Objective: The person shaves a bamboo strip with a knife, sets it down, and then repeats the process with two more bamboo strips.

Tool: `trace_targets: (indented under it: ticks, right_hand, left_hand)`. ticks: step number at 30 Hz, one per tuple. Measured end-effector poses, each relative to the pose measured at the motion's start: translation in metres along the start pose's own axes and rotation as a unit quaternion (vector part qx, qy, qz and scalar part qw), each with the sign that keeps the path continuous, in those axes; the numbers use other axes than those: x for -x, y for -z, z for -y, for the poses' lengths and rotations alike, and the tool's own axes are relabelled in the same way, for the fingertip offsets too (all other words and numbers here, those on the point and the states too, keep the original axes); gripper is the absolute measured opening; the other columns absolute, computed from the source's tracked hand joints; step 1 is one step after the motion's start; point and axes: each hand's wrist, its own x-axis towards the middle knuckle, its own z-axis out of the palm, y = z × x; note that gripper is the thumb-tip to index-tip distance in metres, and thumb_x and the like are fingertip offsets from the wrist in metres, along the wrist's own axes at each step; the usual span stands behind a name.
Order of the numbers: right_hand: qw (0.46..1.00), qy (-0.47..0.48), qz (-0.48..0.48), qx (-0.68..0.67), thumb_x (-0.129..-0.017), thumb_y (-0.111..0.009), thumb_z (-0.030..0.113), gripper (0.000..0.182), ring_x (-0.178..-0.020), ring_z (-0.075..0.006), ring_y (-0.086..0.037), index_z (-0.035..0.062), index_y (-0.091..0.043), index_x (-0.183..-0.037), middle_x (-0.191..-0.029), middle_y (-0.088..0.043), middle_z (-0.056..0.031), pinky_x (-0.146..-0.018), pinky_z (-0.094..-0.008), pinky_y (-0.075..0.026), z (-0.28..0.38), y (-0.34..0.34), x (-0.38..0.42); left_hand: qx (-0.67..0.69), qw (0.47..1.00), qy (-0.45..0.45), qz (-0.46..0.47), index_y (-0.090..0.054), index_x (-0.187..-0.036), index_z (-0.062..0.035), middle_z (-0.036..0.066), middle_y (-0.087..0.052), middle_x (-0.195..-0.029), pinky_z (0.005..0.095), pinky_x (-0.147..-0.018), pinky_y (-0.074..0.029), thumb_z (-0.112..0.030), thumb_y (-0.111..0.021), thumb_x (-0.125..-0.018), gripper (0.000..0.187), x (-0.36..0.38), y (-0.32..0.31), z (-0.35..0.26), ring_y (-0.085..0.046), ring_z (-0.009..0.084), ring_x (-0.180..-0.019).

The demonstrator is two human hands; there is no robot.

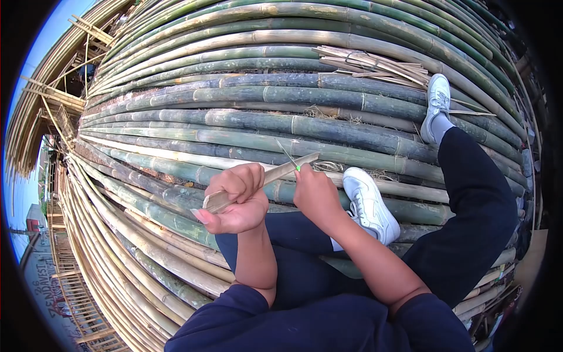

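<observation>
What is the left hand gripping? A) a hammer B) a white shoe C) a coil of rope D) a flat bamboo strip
D: the left hand is closed around a flat bamboo strip that slants up to the right, where the right hand meets it with a thin green-tipped sliver, above the stacked bamboo poles.

Two bare hands show, the left hand [234,202] and the right hand [316,193], sharing one bamboo strip [267,179]. Two white sneakers: one at centre right [369,202], one at upper right [438,102]. One bundle of split strips [375,63] lies at the top. The bamboo poles [264,117] filling the frame are too many to count.
</observation>
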Motion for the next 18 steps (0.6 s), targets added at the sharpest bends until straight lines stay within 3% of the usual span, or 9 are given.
trace_targets:
  ticks: [3,8,14,16,18]
  right_hand:
    - [1.0,0.007,0.018,0.021,-0.092,-0.052,0.011,0.017,-0.058,-0.0458,-0.057,-0.0035,-0.051,-0.082,-0.058,-0.054,-0.0277,-0.053,-0.0515,-0.044,-0.013,0.009,-0.013]
    - [1.0,-0.002,0.022,0.016,-0.092,-0.052,0.016,0.02,-0.057,-0.0448,-0.06,-0.0024,-0.052,-0.084,-0.059,-0.058,-0.0259,-0.054,-0.05,-0.049,0.071,0.04,0.009]
    - [1.0,-0.011,-0.003,0.02,-0.092,-0.052,0.014,0.018,-0.054,-0.0449,-0.057,-0.0022,-0.05,-0.083,-0.057,-0.054,-0.0257,-0.051,-0.0511,-0.044,-0.02,-0.005,-0.005]
    - [0.996,0.012,0.035,0.079,-0.092,-0.052,0.013,0.018,-0.054,-0.0447,-0.057,-0.0023,-0.049,-0.083,-0.056,-0.054,-0.0253,-0.052,-0.0521,-0.045,-0.001,0.014,-0.008]
    - [0.998,0.016,0.033,0.052,-0.092,-0.052,0.014,0.019,-0.055,-0.0448,-0.058,-0.0025,-0.05,-0.083,-0.056,-0.055,-0.0251,-0.052,-0.0519,-0.045,0.047,0.033,0.004]
  left_hand:
    - [0.01,1.0,-0.003,0.01,-0.024,-0.057,-0.0121,-0.003,-0.02,-0.046,0.0274,-0.042,-0.011,-0.073,-0.032,-0.086,0.068,-0.001,0.006,-0.002,-0.014,0.0093,-0.042]
    - [-0.006,1.0,0.002,-0.013,-0.024,-0.057,-0.0127,-0.003,-0.019,-0.046,0.0272,-0.042,-0.009,-0.073,-0.032,-0.086,0.068,-0.004,0.005,0.0,-0.012,0.0091,-0.042]
    - [0.004,0.999,-0.002,-0.038,-0.022,-0.057,-0.0134,-0.003,-0.018,-0.046,0.0269,-0.042,-0.008,-0.073,-0.032,-0.086,0.067,-0.005,0.009,-0.002,-0.011,0.0089,-0.043]
    - [0.005,1.0,-0.001,-0.029,-0.023,-0.057,-0.0131,-0.003,-0.019,-0.046,0.027,-0.043,-0.008,-0.073,-0.033,-0.086,0.067,-0.006,0.011,-0.003,-0.012,0.0089,-0.043]
    - [0.004,1.0,0.009,-0.022,-0.023,-0.057,-0.0128,-0.003,-0.019,-0.046,0.0271,-0.043,-0.009,-0.073,-0.034,-0.086,0.067,-0.003,0.011,-0.002,-0.013,0.0089,-0.043]
